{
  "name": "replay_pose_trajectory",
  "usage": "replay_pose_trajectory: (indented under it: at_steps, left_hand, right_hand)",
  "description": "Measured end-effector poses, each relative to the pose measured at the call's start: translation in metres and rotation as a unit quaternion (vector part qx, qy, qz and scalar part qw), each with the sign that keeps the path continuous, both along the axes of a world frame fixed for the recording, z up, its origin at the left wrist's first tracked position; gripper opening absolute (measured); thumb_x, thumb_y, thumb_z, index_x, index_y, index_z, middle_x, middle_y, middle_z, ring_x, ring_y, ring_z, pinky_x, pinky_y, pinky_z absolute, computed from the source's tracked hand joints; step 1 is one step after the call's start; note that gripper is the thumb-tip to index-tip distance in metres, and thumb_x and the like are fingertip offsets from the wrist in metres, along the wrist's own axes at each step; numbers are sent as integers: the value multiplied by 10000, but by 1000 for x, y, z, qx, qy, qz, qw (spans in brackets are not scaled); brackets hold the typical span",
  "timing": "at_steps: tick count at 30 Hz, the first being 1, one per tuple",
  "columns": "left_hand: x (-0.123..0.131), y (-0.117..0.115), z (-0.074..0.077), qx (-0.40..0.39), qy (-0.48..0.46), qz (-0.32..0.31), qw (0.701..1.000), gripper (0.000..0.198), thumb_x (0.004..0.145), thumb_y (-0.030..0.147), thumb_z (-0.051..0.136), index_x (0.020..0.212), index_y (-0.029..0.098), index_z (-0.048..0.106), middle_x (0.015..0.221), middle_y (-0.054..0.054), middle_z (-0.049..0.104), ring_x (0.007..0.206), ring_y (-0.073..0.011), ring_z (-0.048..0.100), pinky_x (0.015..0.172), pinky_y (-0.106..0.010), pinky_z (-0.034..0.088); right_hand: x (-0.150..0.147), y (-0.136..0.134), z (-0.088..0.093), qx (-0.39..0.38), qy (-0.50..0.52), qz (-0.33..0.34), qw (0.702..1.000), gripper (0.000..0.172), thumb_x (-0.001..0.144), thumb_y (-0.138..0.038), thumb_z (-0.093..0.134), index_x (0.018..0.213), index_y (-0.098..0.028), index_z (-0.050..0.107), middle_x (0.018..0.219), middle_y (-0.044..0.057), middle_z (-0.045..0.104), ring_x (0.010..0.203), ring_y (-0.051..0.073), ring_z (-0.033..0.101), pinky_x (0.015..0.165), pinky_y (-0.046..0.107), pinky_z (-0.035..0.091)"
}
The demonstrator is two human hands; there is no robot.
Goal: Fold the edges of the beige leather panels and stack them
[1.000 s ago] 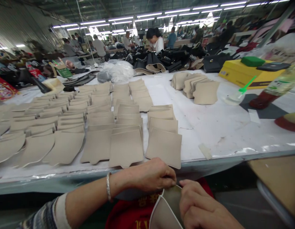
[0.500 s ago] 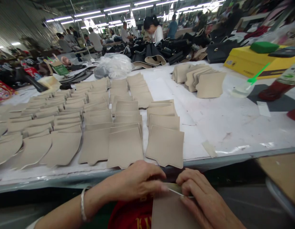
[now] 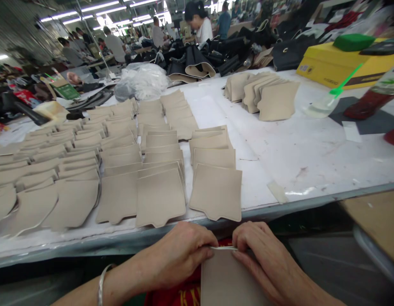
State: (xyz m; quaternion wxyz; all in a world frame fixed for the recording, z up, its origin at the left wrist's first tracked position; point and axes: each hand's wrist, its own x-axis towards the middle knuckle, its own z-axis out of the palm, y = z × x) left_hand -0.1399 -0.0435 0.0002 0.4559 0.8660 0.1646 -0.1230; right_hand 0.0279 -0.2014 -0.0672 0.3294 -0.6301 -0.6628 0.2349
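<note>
A beige leather-like panel (image 3: 227,278) lies over red cloth (image 3: 192,291) at the bottom of the head view. My left hand (image 3: 184,250) pinches the left part of its top edge between thumb and fingers. On the right part of that edge, my right hand (image 3: 261,255) has a matching pinch. A thin white strip of edge shows between the two hands. Just beyond them, rows of similar beige panels (image 3: 216,191) lie overlapped on the white-covered table (image 3: 261,170). The panel's lower end runs out of view.
More beige panels (image 3: 276,102) are fanned out at the back right, near a yellow box (image 3: 321,63), a clear cup (image 3: 321,106) and a bottle of red liquid (image 3: 369,100). Clear plastic (image 3: 146,80) and black bags (image 3: 197,63) lie at the back. People work farther off.
My hands have drawn to the panel's top edge, and the white edge between them is now nearly level. The camera view has shifted slightly, moving the table scene left and up.
</note>
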Motion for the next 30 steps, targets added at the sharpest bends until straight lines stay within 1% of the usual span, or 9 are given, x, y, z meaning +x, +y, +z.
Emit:
replay_pose_trajectory:
  at_steps: [3, 6, 9, 12, 14, 21, 24, 27, 30]
  left_hand:
    - [3, 0, 0, -32, -17, -9, 999, 207, 939, 140, 522, 987, 188, 718, 945, 3, 706, 881, -130, 615, 769, -181, 397]
    - [6, -1, 1, -52, -39, -22, 998, 235, 949, 114, 506, 993, 192, 723, 935, 10, 703, 878, -116, 616, 782, -166, 396]
    - [7, -2, 0, -59, -50, -21, 997, 272, 943, 78, 492, 1016, 206, 721, 977, 16, 709, 909, -114, 620, 813, -165, 396]
    - [6, -4, -2, -59, -52, -16, 997, 308, 928, 52, 485, 1021, 236, 714, 984, 35, 709, 913, -110, 615, 821, -166, 397]
    - [5, -5, -3, -43, -47, -14, 998, 311, 914, 42, 485, 997, 242, 709, 960, 41, 702, 899, -110, 609, 818, -170, 394]
    - [10, -8, -6, 23, -18, 8, 1000, 237, 801, 26, 540, 889, 201, 674, 872, 31, 656, 822, -116, 580, 743, -188, 386]
    - [17, -10, -10, 15, -22, -16, 1000, 136, 874, 119, 564, 855, 193, 677, 866, 7, 662, 818, -133, 581, 747, -211, 397]
    - [20, -12, -16, 1, -39, -41, 998, 197, 963, 234, 525, 860, 191, 687, 868, -13, 668, 833, -139, 584, 774, -223, 399]
    - [20, -12, -21, -10, -39, -28, 999, 212, 970, 230, 524, 849, 188, 693, 844, -4, 658, 815, -124, 579, 742, -207, 391]
  right_hand:
    - [3, -3, 1, 0, 20, -6, 1000, 171, 987, -95, 402, 870, -219, 416, 864, 15, 523, 790, 212, 462, 708, 352, 368]
    - [6, -4, 9, -27, 41, 15, 999, 141, 951, -88, 509, 992, -213, 460, 1009, 34, 547, 924, 225, 481, 804, 367, 382]
    - [7, 0, 18, -67, 25, 56, 996, 301, 909, -116, 648, 1143, -229, 496, 1133, 29, 564, 1039, 236, 472, 887, 373, 348]
    - [9, 5, 21, -56, 22, 88, 994, 204, 909, -81, 642, 1018, -222, 542, 1031, -5, 607, 970, 209, 500, 864, 360, 313]
    - [11, 8, 19, -43, 45, 91, 994, 177, 920, -65, 619, 951, -218, 536, 981, -28, 613, 939, 182, 509, 843, 340, 301]
    - [14, 8, 9, -75, 118, 47, 989, 132, 927, -122, 634, 854, -207, 564, 907, -42, 611, 889, 159, 526, 841, 315, 292]
    - [12, 9, 13, -77, 114, 41, 990, 130, 942, -162, 626, 832, -200, 567, 886, -35, 622, 873, 161, 540, 832, 324, 300]
    - [15, 8, 15, -62, 83, 52, 993, 141, 978, -207, 585, 838, -196, 585, 854, -35, 629, 859, 157, 547, 814, 331, 305]
    - [22, 3, 12, -56, 42, 67, 995, 211, 1022, -296, 526, 861, -196, 620, 853, -19, 635, 845, 159, 551, 825, 354, 300]
